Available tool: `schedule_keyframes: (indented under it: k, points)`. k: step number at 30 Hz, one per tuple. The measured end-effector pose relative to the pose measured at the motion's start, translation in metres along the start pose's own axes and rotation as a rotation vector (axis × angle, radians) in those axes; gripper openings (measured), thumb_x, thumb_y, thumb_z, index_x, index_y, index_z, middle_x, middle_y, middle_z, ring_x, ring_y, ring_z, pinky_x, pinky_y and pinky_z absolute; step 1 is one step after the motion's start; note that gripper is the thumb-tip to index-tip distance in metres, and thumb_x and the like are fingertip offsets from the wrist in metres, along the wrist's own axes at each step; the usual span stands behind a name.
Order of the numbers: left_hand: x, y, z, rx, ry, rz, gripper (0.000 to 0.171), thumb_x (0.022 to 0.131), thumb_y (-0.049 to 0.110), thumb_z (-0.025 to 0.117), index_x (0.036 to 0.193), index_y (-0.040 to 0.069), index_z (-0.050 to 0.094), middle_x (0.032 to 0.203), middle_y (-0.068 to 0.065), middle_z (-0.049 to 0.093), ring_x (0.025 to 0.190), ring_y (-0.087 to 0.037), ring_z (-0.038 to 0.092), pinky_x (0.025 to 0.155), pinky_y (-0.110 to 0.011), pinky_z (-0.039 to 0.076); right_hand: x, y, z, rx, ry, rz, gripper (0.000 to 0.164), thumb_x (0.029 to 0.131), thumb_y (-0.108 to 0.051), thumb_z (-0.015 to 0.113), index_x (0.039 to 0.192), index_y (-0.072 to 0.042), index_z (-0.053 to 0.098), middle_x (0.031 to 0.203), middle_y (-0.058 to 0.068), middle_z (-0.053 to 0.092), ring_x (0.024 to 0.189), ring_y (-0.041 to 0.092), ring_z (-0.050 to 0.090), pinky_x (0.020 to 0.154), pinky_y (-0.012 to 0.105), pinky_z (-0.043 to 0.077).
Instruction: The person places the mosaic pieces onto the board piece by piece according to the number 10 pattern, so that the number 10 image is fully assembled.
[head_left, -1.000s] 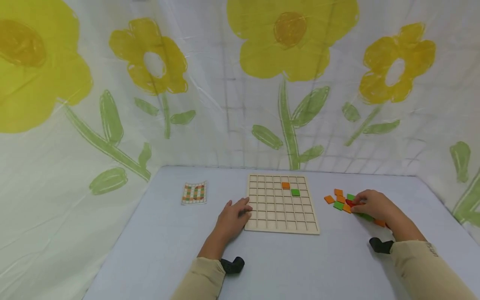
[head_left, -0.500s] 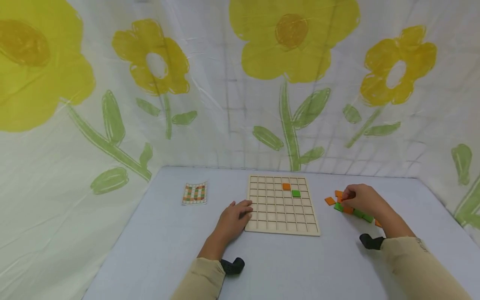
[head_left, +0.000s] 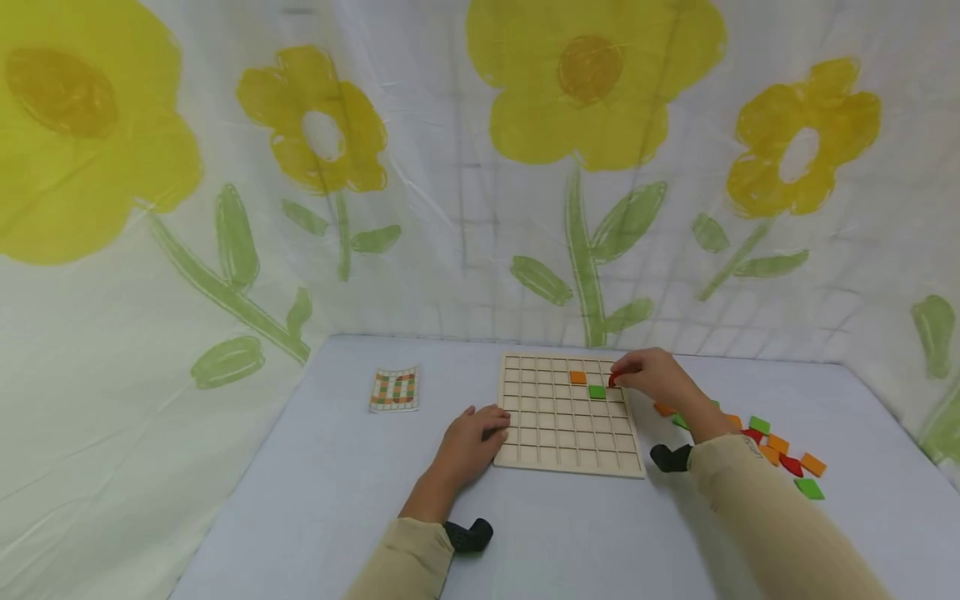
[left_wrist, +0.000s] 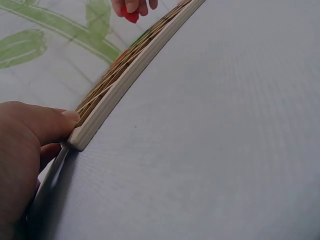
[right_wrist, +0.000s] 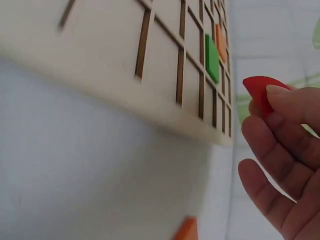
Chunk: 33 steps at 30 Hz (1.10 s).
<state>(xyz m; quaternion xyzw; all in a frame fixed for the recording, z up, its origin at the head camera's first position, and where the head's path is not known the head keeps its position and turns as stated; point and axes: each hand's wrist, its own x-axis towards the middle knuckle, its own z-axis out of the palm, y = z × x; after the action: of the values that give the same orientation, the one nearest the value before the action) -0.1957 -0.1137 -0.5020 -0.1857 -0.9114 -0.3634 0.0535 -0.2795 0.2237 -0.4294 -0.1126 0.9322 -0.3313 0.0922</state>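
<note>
A wooden grid board (head_left: 558, 429) lies on the pale table, with an orange square tile (head_left: 577, 377) and a green square tile (head_left: 597, 392) in its upper right cells. My left hand (head_left: 463, 446) rests at the board's left edge; in the left wrist view its thumb (left_wrist: 55, 122) touches the rim near a corner. Between thumb and finger, my right hand (head_left: 656, 379) pinches a red piece (right_wrist: 260, 89) with a curved edge and a pointed corner. That hand is over the board's upper right side, right of the green tile. Its fingers cover part of the piece.
Several loose orange, green and red pieces lie right of the board, among them an orange tile (head_left: 813, 463) and a green tile (head_left: 809, 488); the right forearm hides some. Left of the board lies a small pattern card (head_left: 394, 389). A flowered sheet (head_left: 465, 250) hangs behind the table.
My right hand has picked the red piece out of the loose pile and carried it left to the board's upper right. The left hand has stayed at the board's edge.
</note>
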Motion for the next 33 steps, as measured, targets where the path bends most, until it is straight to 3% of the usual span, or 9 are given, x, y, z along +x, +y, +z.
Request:
schedule_keyframes:
  k: [6,15,21,33]
  points:
    - [0.001,0.001,-0.001,-0.027,0.026,0.0,0.02,0.093,0.02,0.068,0.109,0.01,0.076,0.118,0.001,0.072,0.127,-0.018,0.059,0.12,-0.045,0.031,0.018,0.001,0.015,0.105,0.021,0.057,0.025,0.094,-0.025,0.067,0.112,-0.009,0.073,0.109,0.009,0.072,0.109,0.031,0.063,0.09,0.044,0.055]
    - [0.001,0.001,-0.001,-0.044,0.044,0.013,0.019,0.091,0.017,0.07,0.106,0.008,0.077,0.115,-0.001,0.073,0.123,-0.019,0.061,0.119,-0.047,0.033,0.03,0.004,0.031,0.163,0.098,0.168,0.027,0.093,-0.026,0.068,0.112,-0.007,0.072,0.116,0.018,0.066,0.1,0.029,0.059,0.078,0.034,0.052]
    - [0.001,0.001,-0.001,-0.039,0.05,0.006,0.019,0.091,0.017,0.07,0.106,0.009,0.077,0.114,-0.001,0.074,0.123,-0.018,0.061,0.119,-0.045,0.033,0.033,0.001,0.036,0.153,0.141,0.198,0.029,0.092,-0.025,0.068,0.11,-0.003,0.072,0.116,0.019,0.065,0.093,0.027,0.057,0.071,0.031,0.05]
    - [0.002,-0.002,0.0,-0.033,0.053,0.019,0.019,0.091,0.017,0.07,0.106,0.009,0.077,0.114,-0.001,0.074,0.123,-0.018,0.062,0.118,-0.046,0.034,0.03,-0.003,0.038,0.07,0.113,0.235,0.023,0.087,-0.027,0.07,0.088,-0.005,0.074,0.1,0.014,0.07,0.089,0.028,0.061,0.076,0.04,0.054]
